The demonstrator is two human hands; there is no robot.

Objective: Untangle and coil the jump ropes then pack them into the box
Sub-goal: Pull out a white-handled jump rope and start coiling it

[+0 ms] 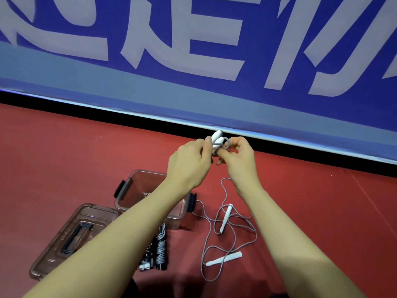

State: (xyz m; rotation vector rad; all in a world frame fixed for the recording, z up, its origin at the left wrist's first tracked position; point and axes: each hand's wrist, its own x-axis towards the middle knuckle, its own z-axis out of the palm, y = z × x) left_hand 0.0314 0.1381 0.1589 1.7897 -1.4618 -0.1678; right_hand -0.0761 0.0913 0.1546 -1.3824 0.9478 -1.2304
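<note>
Head view: left hand (189, 162) and right hand (238, 158) pinch coiled jump rope (217, 143) (between them).

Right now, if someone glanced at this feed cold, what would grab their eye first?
Probably the two hands at centre: the left hand and right hand together hold a coiled grey rope with white handles, raised above the red floor. Behind them, a blue banner with huge pale lettering fills the upper half. Below right, a loose grey rope sprawls uncoiled beside the open clear box.
</note>
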